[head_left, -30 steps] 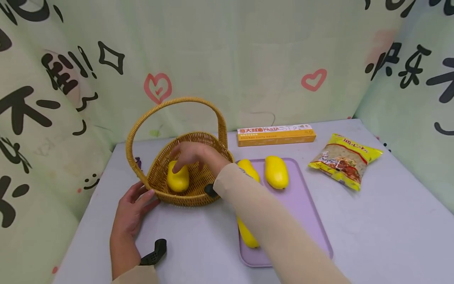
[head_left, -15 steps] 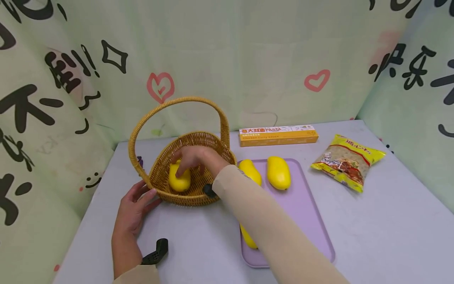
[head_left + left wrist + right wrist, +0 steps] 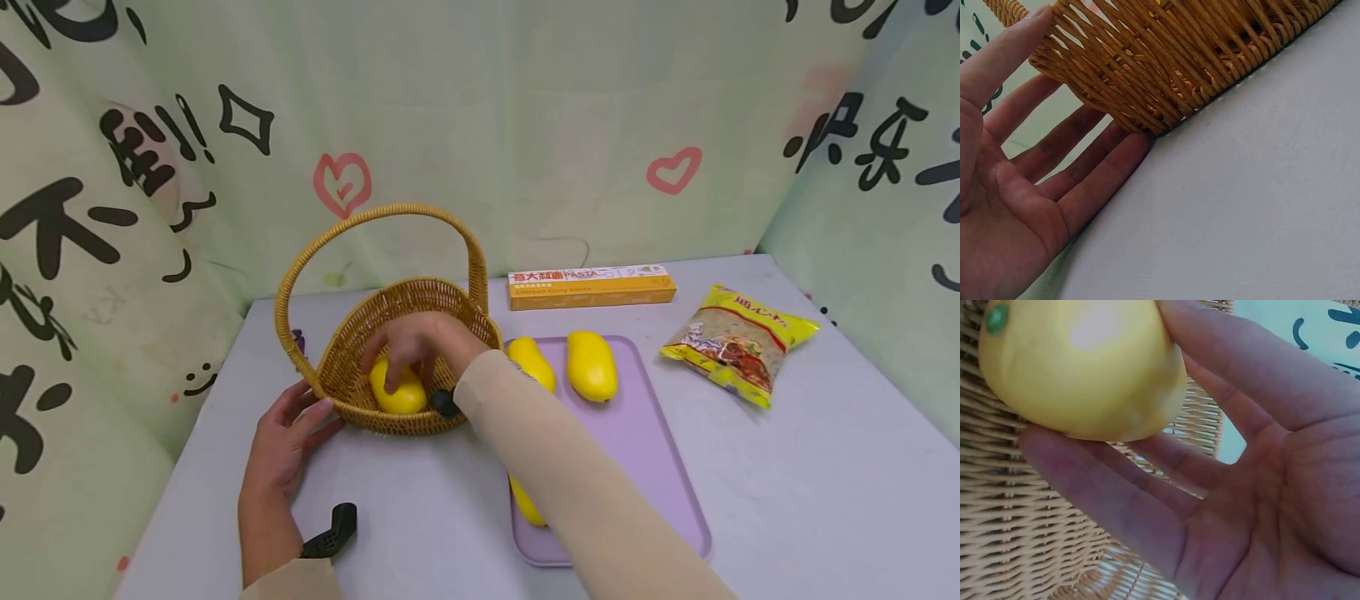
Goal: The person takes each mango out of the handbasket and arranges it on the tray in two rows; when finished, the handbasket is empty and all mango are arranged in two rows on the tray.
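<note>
A wicker basket [image 3: 348, 354] with a tall arched handle stands at the left of the table. Inside it my right hand [image 3: 416, 337] holds a yellow mango [image 3: 399, 393] between thumb and fingers. Close up in the right wrist view, the mango [image 3: 1085, 369] shows a green spot at one end, and the fingers reach beneath it. My left hand [image 3: 281, 446] touches the basket's left side near the handle base. In the left wrist view its fingers lie fairly straight against the wicker, the thumb at the rim.
A purple tray [image 3: 637, 467] right of the basket bears several yellow mangoes [image 3: 592, 367], one partly behind the right sleeve. A pasta box [image 3: 592, 287] lies at the back. Right of the tray lies a yellow food packet [image 3: 738, 342]. A printed curtain borders the table.
In the basket, the mango has gone from nearly upright to slanting and shifted a little right, with my right hand lowering onto it. My left hand stays at the basket.
</note>
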The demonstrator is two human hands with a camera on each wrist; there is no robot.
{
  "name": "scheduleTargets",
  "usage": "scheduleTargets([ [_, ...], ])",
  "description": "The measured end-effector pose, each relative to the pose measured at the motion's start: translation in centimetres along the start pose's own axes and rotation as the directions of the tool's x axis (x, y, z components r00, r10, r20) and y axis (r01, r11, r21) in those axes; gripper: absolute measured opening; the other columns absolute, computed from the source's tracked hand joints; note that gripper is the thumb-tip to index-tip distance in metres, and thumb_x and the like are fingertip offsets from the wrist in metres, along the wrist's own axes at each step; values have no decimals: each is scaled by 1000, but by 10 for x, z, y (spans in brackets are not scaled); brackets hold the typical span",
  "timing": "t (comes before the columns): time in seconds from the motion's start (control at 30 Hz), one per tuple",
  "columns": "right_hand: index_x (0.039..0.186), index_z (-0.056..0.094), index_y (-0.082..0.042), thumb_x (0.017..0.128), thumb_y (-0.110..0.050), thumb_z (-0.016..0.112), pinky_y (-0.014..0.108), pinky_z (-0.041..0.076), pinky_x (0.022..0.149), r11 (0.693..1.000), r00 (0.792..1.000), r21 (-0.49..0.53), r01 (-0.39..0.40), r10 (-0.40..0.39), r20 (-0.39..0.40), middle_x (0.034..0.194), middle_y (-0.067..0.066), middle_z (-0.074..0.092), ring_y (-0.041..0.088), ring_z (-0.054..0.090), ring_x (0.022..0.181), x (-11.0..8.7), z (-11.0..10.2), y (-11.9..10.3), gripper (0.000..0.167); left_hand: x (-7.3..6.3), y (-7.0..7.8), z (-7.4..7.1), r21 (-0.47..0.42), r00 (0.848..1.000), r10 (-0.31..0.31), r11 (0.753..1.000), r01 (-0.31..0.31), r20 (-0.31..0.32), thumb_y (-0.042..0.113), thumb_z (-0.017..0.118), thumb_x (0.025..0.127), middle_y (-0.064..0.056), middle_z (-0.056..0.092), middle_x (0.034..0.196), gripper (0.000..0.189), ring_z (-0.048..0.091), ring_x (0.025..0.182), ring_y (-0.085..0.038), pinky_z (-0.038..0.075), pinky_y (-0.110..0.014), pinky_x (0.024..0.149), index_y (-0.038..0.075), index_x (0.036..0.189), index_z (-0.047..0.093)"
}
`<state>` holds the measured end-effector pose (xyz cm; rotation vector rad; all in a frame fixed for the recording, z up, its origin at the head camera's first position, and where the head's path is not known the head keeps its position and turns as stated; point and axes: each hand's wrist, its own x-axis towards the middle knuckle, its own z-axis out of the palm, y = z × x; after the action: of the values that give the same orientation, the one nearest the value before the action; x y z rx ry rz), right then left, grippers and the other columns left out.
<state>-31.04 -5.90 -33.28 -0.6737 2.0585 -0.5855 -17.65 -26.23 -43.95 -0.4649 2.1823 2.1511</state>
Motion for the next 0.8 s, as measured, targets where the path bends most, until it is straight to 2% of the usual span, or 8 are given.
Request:
scheduleTargets([
  [0.3, 144, 62, -24, 93, -9, 74, 37, 65, 79, 999, 997, 10, 45, -44, -61, 156, 7, 44, 30, 62, 114, -17, -6, 3, 55, 0, 0, -1, -4, 1000, 10, 1000, -10, 15, 29, 72, 99, -7, 39, 158, 73, 55, 126, -11, 58, -23, 98, 20, 161, 36],
  [0.53, 143, 63, -24, 93, -8, 73, 38, 66, 79, 996, 993, 20, 82, -80, -83, 161, 7, 38, 26, 58, 124, -33, -9, 7, 53, -2, -4, 0, -5, 1000, -6, 1000, 6, -15, 29, 72, 99, -5, 39, 159, 71, 55, 125, -10, 58, -21, 95, 21, 161, 38],
  [0.8, 141, 65, -25, 93, -7, 74, 38, 66, 77, 989, 982, -3, 147, -146, -118, 160, 7, 42, 26, 55, 129, -50, -10, 17, 52, -1, -3, 4, -18, 1000, 6, 1000, -7, -24, 32, 74, 97, -4, 40, 158, 71, 59, 121, -7, 59, -23, 94, 22, 159, 41],
])
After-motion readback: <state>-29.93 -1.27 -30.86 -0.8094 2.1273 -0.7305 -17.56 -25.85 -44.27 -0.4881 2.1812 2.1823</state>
